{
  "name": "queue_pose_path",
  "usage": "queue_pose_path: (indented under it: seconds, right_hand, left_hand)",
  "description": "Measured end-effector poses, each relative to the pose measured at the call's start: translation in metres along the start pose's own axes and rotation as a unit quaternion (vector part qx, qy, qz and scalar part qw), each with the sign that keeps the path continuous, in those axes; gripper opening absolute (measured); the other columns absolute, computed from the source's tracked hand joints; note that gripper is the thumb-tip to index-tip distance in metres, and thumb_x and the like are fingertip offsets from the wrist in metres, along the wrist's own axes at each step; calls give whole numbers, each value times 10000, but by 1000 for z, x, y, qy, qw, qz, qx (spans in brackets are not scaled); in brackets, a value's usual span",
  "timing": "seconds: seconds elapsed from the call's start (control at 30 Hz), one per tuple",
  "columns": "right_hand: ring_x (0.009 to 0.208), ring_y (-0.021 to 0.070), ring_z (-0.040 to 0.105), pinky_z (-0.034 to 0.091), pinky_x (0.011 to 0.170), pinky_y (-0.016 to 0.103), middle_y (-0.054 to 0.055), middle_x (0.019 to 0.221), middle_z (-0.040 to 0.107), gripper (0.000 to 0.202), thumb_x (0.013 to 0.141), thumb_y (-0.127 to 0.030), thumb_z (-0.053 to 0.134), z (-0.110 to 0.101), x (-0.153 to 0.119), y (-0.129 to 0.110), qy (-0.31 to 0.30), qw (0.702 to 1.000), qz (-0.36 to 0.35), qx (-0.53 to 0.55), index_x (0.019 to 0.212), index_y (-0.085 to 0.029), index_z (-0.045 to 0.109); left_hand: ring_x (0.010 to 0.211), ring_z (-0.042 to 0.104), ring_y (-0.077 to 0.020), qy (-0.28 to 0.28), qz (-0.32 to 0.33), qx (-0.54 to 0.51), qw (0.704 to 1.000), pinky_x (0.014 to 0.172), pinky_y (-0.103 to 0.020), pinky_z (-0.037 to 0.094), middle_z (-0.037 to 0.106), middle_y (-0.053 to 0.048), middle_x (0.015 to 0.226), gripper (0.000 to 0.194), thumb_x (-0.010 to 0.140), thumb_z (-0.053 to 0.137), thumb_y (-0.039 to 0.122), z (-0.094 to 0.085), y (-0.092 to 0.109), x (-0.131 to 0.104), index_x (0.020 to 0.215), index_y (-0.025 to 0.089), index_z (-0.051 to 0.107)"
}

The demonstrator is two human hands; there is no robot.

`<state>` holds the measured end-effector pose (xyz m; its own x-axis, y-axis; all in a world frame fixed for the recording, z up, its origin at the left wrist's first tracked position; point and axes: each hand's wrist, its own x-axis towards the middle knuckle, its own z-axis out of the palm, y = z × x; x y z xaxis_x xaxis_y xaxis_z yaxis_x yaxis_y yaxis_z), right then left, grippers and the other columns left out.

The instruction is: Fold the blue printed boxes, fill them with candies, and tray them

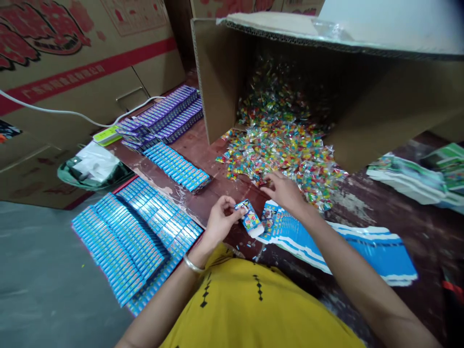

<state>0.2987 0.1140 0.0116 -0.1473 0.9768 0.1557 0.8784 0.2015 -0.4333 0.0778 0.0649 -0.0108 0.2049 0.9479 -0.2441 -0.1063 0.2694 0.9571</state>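
- A small blue box (pixel 249 218) is pinched between thumb and fingers of the left hand (pixel 219 223), at lower centre of the frame.
- The right hand (pixel 284 191) is laid at the near edge of the candy pile (pixel 279 145), fingers curled onto wrapped pieces; whether one is gripped cannot be told.
- The pile is spilled from a tipped cardboard carton (pixel 362 87), upper right.
- A stack of flat blue cartons (pixel 362 246) is spread under the right forearm.
- Rows of filled blue boxes (pixel 134 237) are laid at lower left, purple boxes (pixel 163 113) at upper left.
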Motion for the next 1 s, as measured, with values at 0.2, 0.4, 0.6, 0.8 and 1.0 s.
queue_pose_path:
  seconds: [0.2, 0.4, 0.6, 0.8, 1.0]
  right_hand:
    - [929, 250, 618, 459, 741, 327, 106, 940, 669, 128, 920, -246, 534, 30, 13, 5, 7, 989, -76, -126, 902, -194, 649]
    - [759, 195, 653, 508, 667, 309, 40, 828, 697, 118, 880, -293, 581, 4, 11, -4, 131, 977, 24, 165, 813, -210, 631]
    - [632, 175, 669, 543, 497, 261, 24, 705, 690, 238, 787, -418, 697, -17, -7, -25, 99, 891, 131, 424, 782, -208, 585]
    - [656, 173, 669, 547, 601, 297, 26, 733, 686, 159, 832, -355, 654, -9, -18, -38, 76, 926, 107, 354, 789, -208, 611]
    - [1028, 240, 623, 493, 878, 399, 68, 1086, 649, 113, 848, -286, 630, -16, -17, -41, 14, 983, -39, 181, 785, -232, 706]
  left_hand:
    - [801, 610, -145, -6, -66, -68, 996, 654, -312, 600, 593, -13, 928, 566, 681, 784, 300, -7, 0, -5, 1164, 193, 511]
    - [771, 589, -106, -20, -72, -26, 997, 740, -229, 511, 657, -15, 875, 272, 722, 745, 267, -17, -10, 0, 942, 140, 648]
    - [752, 599, -113, -49, -65, -19, 996, 689, -216, 475, 670, -16, 852, 270, 724, 755, 292, -7, -15, 1, 893, 150, 601]
    - [819, 620, -126, -76, -17, -9, 997, 778, -248, 492, 676, -28, 935, 274, 765, 729, 286, 1, -7, -2, 966, 170, 583]
    - [825, 639, -144, -67, 15, 25, 997, 764, -256, 496, 685, -43, 927, 255, 811, 691, 320, 5, -3, -5, 981, 167, 580]
